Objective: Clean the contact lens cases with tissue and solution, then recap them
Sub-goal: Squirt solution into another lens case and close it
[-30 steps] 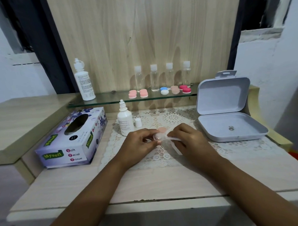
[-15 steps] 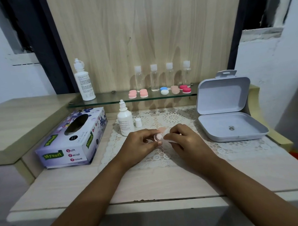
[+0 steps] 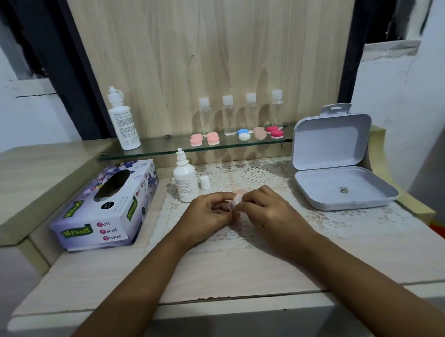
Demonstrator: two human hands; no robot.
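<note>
We see the pale pink lens case (image 3: 235, 202) held just above the lace mat (image 3: 254, 177). The left hand (image 3: 208, 214) pinches it, steadying it, we judge, for the right hand (image 3: 267, 213), whose curled fingertips press against it; we cannot tell whether tissue lies under them. The uncapped solution bottle (image 3: 185, 181) and its cap (image 3: 204, 182) stand at ten o'clock of the hands, the tissue box (image 3: 104, 205) at nine, within easy reach, while the other cases (image 3: 243, 137) sit at twelve on the glass shelf (image 3: 165, 147).
</note>
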